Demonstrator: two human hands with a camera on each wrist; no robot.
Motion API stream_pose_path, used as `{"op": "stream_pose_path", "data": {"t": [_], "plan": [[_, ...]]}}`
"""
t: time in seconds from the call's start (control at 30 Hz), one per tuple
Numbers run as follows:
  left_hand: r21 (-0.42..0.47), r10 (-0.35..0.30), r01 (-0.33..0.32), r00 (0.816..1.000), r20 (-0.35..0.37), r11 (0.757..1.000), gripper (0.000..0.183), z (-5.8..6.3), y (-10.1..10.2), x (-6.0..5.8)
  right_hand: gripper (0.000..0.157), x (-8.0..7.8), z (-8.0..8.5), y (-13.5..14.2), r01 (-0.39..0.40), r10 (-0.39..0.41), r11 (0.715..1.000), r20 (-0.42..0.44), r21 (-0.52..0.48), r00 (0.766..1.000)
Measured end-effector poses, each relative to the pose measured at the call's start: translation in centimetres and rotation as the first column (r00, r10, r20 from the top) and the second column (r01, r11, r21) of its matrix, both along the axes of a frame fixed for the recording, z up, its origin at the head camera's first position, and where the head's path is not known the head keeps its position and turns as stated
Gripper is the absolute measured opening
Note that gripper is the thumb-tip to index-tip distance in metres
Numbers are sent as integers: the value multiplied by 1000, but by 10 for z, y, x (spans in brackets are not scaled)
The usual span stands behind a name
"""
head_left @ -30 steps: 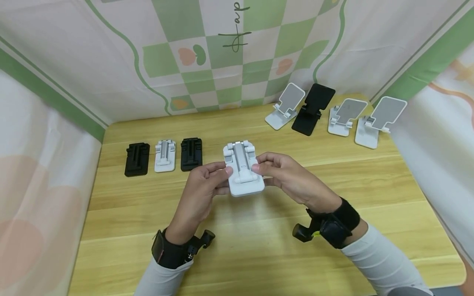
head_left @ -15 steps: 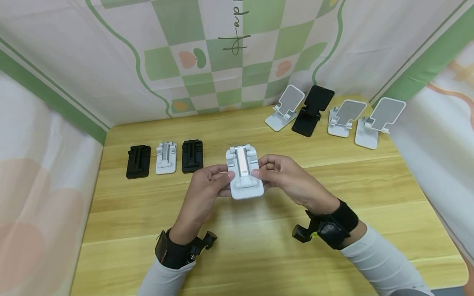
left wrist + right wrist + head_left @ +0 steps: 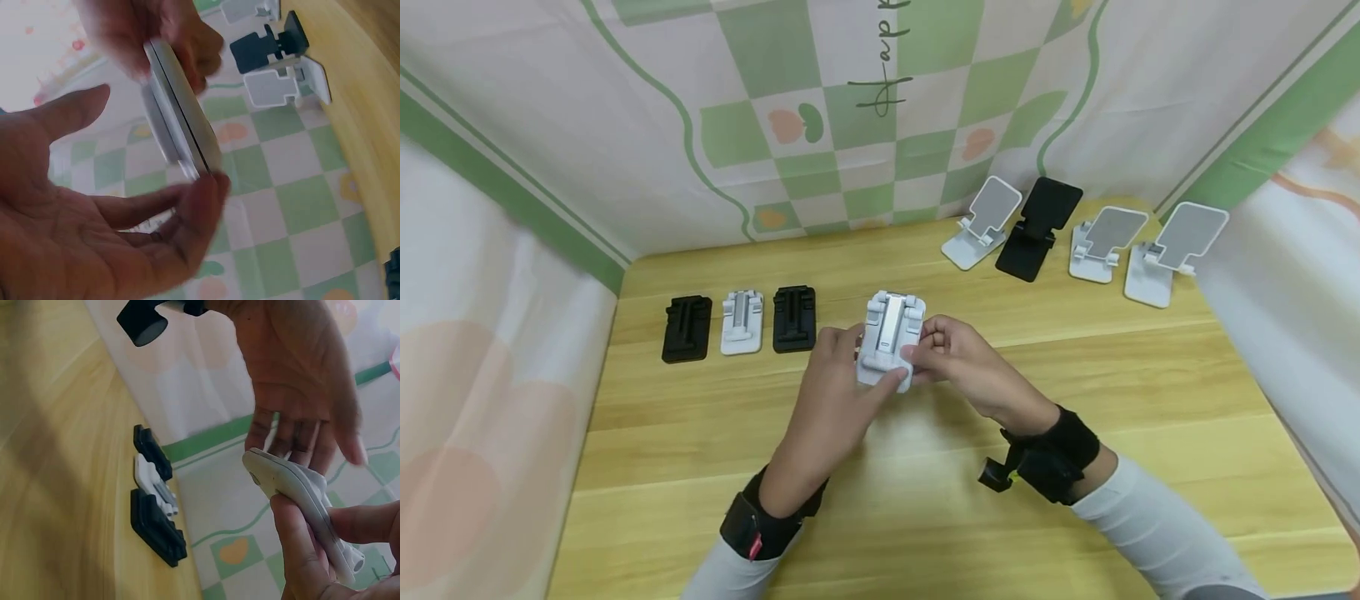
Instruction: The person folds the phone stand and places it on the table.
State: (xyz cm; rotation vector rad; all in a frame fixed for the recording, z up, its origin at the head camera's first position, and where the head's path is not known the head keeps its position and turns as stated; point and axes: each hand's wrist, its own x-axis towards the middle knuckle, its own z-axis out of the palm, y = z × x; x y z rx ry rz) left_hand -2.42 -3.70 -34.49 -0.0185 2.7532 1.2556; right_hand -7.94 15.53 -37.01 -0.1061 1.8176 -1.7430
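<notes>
A white folded phone stand (image 3: 891,337) is held up over the wooden table, its silver hinge arm facing up in the head view. My right hand (image 3: 973,367) pinches its right edge between thumb and fingers; the right wrist view shows this hand (image 3: 306,562) gripping one end of the stand (image 3: 294,481). On the other side, my left hand (image 3: 831,400) touches the stand with outstretched fingers. In the left wrist view that hand's thumb (image 3: 81,112) stands away from the stand (image 3: 181,112), while its fingertips meet the lower end.
Folded stands lie in a row at left: black (image 3: 687,328), white (image 3: 742,322), black (image 3: 793,318). At the back right stand several unfolded ones, including a white one (image 3: 981,221) and a black one (image 3: 1039,229). Patterned cloth (image 3: 865,158) hangs behind the table (image 3: 715,450).
My left hand has turned and shifted right, its thumb coming off the stand's left edge and now lying across near its lower end. The right hand keeps its pinch; the stand tilts slightly differently.
</notes>
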Motion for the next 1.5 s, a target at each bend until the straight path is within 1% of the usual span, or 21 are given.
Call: {"op": "stream_pose_path", "data": {"t": [0.1, 0.2, 0.33, 0.43, 0.5, 0.57, 0.67, 0.7, 0.77, 0.83, 0.9, 0.97, 1.0, 1.1, 1.2, 1.27, 1.3, 1.33, 1.4, 1.47, 1.5], "plan": [[-59, -16, 13, 998, -62, 998, 88, -4, 7, 0, 35, 1, -2, -6, 14, -14, 1000, -4, -12, 1000], [-119, -15, 3, 995, -96, 993, 95, -9, 10, -2, 33, 2, -2, -12, 25, -25, 1000, -11, -15, 1000], [-167, -18, -3, 992, -122, 986, 92, -14, 11, -6, 30, 3, -2, -17, 35, -36, 999, -29, -12, 999], [-178, -21, -2, 991, -130, 984, 91, -15, 10, -7, 29, 3, -3, -18, 36, -35, 999, -53, 10, 998], [-174, -29, 7, 991, -129, 985, 91, -16, 9, -10, 29, 2, -4, -17, 28, -26, 999, -74, 30, 997], [-163, -30, 8, 991, -133, 987, 90, -19, 6, -15, 29, -2, -4, -17, 8, 0, 997, -113, 72, 994], [-157, -7, -13, 992, -126, 988, 86, -29, 0, -29, 35, -13, -5, -13, -3, 39, 985, -204, 175, 978], [-168, 5, -26, 993, -121, 985, 83, -34, -2, -35, 37, -18, -5, -10, 7, 50, 974, -244, 225, 968], [-208, 33, -53, 995, -99, 977, 75, -44, -7, -46, 42, -33, -4, -2, 46, 64, 944, -319, 326, 946], [-253, 57, -73, 996, -68, 965, 68, -53, -12, -57, 46, -50, -2, 9, 107, 57, 910, -377, 400, 924], [-295, 66, -76, 997, -45, 953, 63, -61, -15, -66, 47, -70, 0, 21, 171, 44, 877, -430, 448, 902], [-313, 67, -74, 997, -33, 947, 61, -67, -17, -73, 48, -91, 2, 32, 236, 37, 840, -486, 488, 873], [-320, 65, -72, 997, -31, 945, 60, -69, -17, -77, 47, -101, 3, 37, 270, 35, 822, -519, 501, 854], [-326, 56, -65, 998, -36, 943, 55, -77, -16, -87, 44, -131, 5, 51, 371, 69, 748, -620, 550, 782], [-331, 56, -58, 998, -16, 942, 50, -81, -15, -95, 42, -157, 6, 62, 435, 120, 682, -677, 588, 726], [-333, 66, -60, 998, 7, 941, 48, -83, -14, -100, 42, -173, 5, 68, 464, 161, 641, -698, 611, 698], [-334, 73, -62, 997, 22, 940, 48, -84, -13, -102, 43, -180, 5, 70, 472, 183, 623, -703, 624, 688], [-343, 80, -61, 996, 40, 937, 48, -85, -13, -104, 44, -187, 4, 72, 474, 203, 607, -702, 637, 683], [-355, 88, -59, 994, 67, 933, 47, -87, -12, -107, 45, -198, 4, 75, 470, 244, 579, -691, 666, 680], [-362, 90, -52, 992, 90, 931, 46, -90, -11, -110, 47, -207, 5, 77, 439, 274, 557, -655, 705, 704], [-366, 89, -47, 991, 98, 929, 45, -91, -10, -111, 48, -211, 6, 77, 418, 284, 547, -630, 725, 723]]}}
